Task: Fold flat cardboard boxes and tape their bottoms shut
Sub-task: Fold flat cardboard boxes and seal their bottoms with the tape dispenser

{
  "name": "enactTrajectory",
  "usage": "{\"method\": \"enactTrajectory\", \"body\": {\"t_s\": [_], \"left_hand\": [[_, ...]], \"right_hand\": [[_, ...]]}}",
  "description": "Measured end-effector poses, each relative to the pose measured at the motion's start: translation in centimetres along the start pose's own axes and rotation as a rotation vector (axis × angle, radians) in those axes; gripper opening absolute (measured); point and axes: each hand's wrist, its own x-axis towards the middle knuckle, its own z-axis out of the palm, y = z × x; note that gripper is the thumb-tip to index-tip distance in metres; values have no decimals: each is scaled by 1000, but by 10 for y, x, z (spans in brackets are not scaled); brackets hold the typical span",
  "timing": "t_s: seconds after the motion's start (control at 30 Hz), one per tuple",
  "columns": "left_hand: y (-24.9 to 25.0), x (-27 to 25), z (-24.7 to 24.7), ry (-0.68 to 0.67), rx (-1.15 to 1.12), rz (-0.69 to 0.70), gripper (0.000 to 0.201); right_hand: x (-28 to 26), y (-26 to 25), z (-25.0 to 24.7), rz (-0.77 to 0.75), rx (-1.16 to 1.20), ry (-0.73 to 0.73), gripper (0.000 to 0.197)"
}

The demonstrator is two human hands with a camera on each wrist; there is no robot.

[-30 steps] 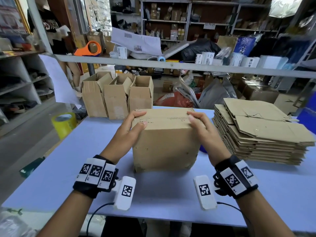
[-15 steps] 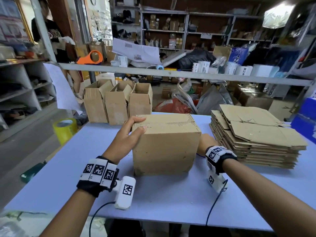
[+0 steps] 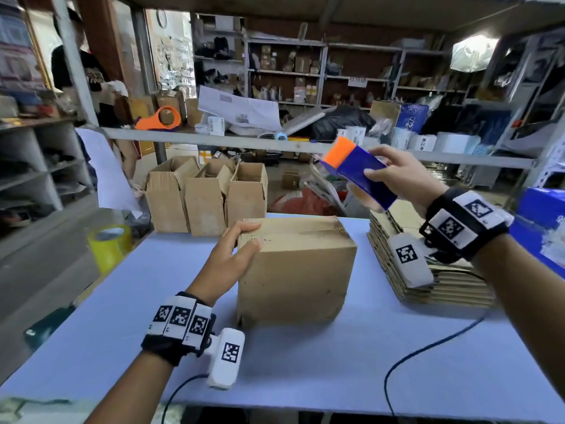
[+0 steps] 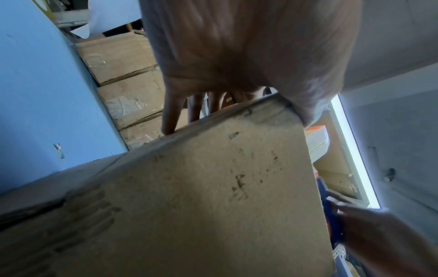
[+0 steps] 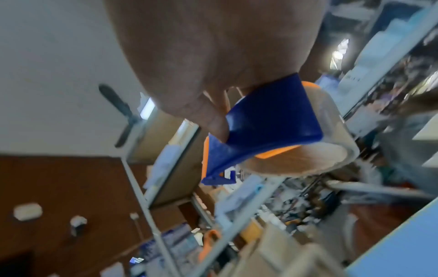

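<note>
- The folded box (image 3: 296,270) is seen in plain brown cardboard, marked with dark smudges on its side.
- The tape dispenser (image 3: 359,175) is coloured dark blue with an orange end.
- The tabletop (image 3: 305,362) is covered in pale blue.
- The wrist bands (image 3: 180,321) are patterned with black-and-white square codes.
- The tape roll (image 3: 110,246) left of the tabletop is coloured yellow.
- The flat stack (image 3: 452,289) is seen in brown.
</note>
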Motion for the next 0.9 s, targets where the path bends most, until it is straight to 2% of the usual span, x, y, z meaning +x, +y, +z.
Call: {"method": "enactTrajectory", "body": {"t_s": [0.1, 0.2, 0.3, 0.47, 0.53, 0.63, 0.7, 0.9], "left_hand": [[0, 1, 1, 5, -5, -11, 20], [3, 0, 2, 1, -19, -15, 23], [5, 0, 1, -5, -25, -28, 18], [16, 3, -13, -145, -41, -83, 22], [26, 7, -18, -173, -121, -110, 37], [44, 20, -19, -105, -182, -109, 68], [57, 25, -15, -85, -152, -99, 76], [68, 30, -7, 76, -37, -52, 60]], "right_hand": [[-9, -32, 14, -4, 304, -137, 25], [-18, -46, 45, -24, 441, -233, 17], [-19, -42, 74, -91, 317, -240, 37], [-13, -35, 90, -180, 201, -228, 41], [-11, -33, 90, -202, 174, -227, 45], [-10, -32, 92, -227, 103, -218, 43], [-10, -33, 94, -227, 81, -217, 43], [-10, -35, 94, -258, 43, -213, 41]]}}
